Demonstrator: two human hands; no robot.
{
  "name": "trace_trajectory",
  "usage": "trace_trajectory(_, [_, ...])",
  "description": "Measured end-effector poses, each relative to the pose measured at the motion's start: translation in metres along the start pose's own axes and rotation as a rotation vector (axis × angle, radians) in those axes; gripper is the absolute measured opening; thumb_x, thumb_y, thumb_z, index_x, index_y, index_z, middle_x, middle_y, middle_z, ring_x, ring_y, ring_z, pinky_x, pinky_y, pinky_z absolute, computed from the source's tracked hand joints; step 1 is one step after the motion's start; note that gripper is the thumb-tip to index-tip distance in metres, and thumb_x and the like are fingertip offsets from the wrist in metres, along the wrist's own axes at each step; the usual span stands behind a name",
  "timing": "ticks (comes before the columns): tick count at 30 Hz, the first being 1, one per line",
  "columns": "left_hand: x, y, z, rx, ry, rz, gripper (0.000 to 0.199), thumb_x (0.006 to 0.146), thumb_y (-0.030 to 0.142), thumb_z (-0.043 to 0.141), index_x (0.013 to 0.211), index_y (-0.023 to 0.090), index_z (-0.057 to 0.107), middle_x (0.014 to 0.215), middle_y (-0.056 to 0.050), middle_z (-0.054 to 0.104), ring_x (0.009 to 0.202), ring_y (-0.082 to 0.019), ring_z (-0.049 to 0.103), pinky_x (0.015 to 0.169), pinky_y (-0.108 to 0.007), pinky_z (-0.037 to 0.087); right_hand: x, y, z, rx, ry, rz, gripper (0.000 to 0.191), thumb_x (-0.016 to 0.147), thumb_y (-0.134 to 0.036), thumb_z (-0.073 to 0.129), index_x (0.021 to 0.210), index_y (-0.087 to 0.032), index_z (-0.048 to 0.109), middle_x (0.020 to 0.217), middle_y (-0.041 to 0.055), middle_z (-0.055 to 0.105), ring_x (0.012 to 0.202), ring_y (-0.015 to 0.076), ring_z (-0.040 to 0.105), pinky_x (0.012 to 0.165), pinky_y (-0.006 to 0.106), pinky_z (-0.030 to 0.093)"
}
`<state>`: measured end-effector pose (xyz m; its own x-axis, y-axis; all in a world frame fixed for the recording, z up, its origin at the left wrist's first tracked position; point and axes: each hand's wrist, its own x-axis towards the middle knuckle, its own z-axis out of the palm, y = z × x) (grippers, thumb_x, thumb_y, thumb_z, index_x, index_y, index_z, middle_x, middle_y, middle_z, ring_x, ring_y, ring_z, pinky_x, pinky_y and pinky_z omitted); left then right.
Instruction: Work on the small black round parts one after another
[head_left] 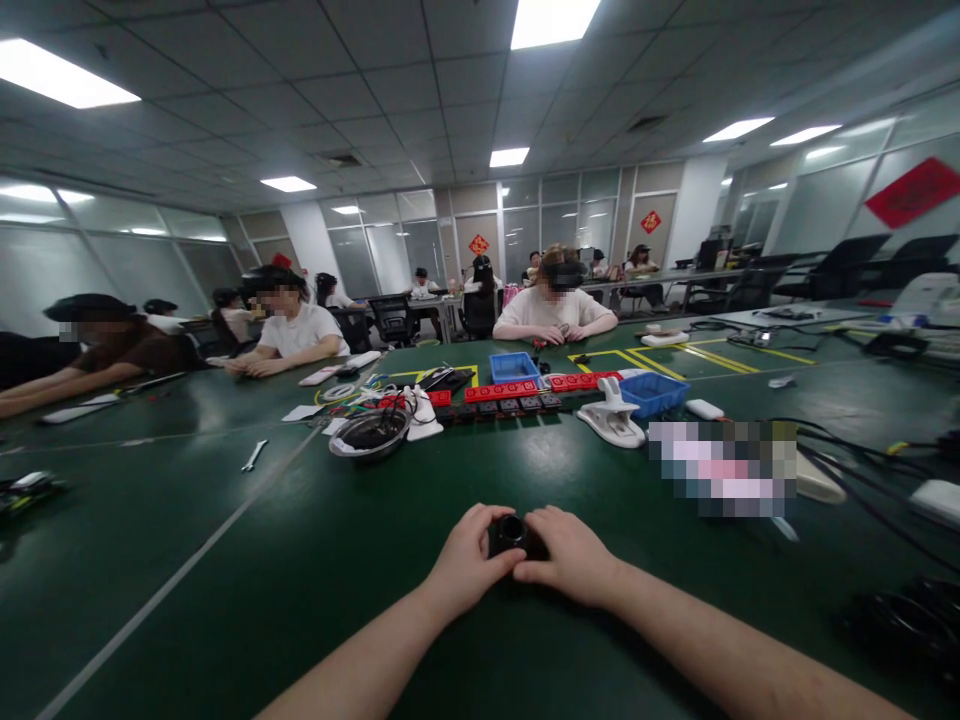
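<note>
A small black tubular part [513, 530] with a round opening on top stands on the green table [360, 580] before me. My left hand [466, 555] curls around its left side, thumb across the near side and fingers behind. From the right, my right hand [566, 555] closes on the same part, its thumb and fingers against it. The fingers hide much of its lower body, so I cannot tell whether it is one piece or several.
Beyond my hands are a metal bowl [341, 448], a white clamp [616, 425], red socket strips [501, 392] and blue trays [514, 368]. A wrench [255, 456] lies left, black coiled items [907, 625] lower right. A person [555, 305] sits opposite.
</note>
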<state>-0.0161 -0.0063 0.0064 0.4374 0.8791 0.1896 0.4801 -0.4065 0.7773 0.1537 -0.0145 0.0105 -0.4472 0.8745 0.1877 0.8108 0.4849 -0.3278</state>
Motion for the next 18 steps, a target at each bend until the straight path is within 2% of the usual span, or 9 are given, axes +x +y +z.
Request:
trace_trajectory(4, [-0.002,0.002,-0.001,0.015,-0.018,0.027,0.039,0.066,0.034,0.059,0.101,0.021,0.048,0.089,-0.002,0.047,0.063,-0.011,0.046,0.055,-0.022,0.038,0.000,0.007,0.000,0.215,0.033,0.076,0.032,0.077,-0.047,0.041,0.084,-0.017,0.049,0.076,0.0022,0.055,0.068,0.0154,0.048,0.057,0.025,0.036])
trace_trajectory(7, [-0.001,0.002,0.001,0.087,0.015,0.032,0.058,0.058,0.037,0.065,0.110,0.022,0.043,0.101,-0.005,0.047,0.087,-0.019,0.047,0.074,-0.030,0.039,0.001,0.007,0.003,0.331,0.115,0.100,0.038,0.074,-0.046,0.047,0.099,-0.017,0.045,0.087,0.0043,0.053,0.076,0.0174,0.049,0.063,0.027,0.038])
trace_trajectory(9, [0.000,0.001,0.002,0.151,0.028,0.013,0.068,0.054,0.041,0.067,0.114,0.022,0.040,0.105,-0.006,0.047,0.094,-0.022,0.045,0.080,-0.034,0.036,0.002,0.004,0.005,0.385,0.181,0.064,0.044,0.074,-0.043,0.049,0.108,-0.017,0.041,0.096,0.0069,0.050,0.085,0.0192,0.047,0.071,0.030,0.038])
trace_trajectory(12, [0.002,-0.001,0.004,0.271,-0.001,0.004,0.050,0.058,0.040,0.064,0.101,0.020,0.049,0.094,-0.005,0.052,0.088,-0.023,0.047,0.077,-0.035,0.036,0.003,-0.003,0.004,0.395,0.185,-0.013,0.046,0.073,-0.038,0.051,0.113,-0.018,0.039,0.103,0.0078,0.049,0.093,0.0201,0.045,0.079,0.033,0.036])
trace_trajectory(14, [0.003,-0.002,0.005,0.338,-0.023,0.000,0.034,0.060,0.034,0.062,0.089,0.019,0.053,0.086,-0.004,0.054,0.082,-0.021,0.048,0.073,-0.033,0.036,0.004,-0.008,0.003,0.358,0.135,-0.047,0.042,0.069,-0.036,0.056,0.107,-0.019,0.046,0.100,0.0061,0.051,0.092,0.0197,0.045,0.080,0.033,0.036])
trace_trajectory(16, [0.004,-0.002,0.005,0.364,-0.024,-0.014,0.029,0.059,0.030,0.062,0.084,0.018,0.053,0.082,-0.003,0.054,0.079,-0.021,0.048,0.070,-0.032,0.036,0.005,-0.011,0.001,0.330,0.121,-0.055,0.038,0.065,-0.034,0.061,0.099,-0.020,0.051,0.094,0.0046,0.054,0.089,0.0193,0.046,0.078,0.032,0.037])
trace_trajectory(18, [0.005,-0.002,0.005,0.351,-0.014,-0.019,0.029,0.059,0.029,0.062,0.083,0.018,0.052,0.081,-0.003,0.054,0.078,-0.020,0.048,0.069,-0.031,0.036,0.006,-0.011,0.000,0.333,0.166,-0.050,0.037,0.063,-0.034,0.064,0.095,-0.020,0.053,0.091,0.0041,0.055,0.087,0.0192,0.047,0.076,0.032,0.038])
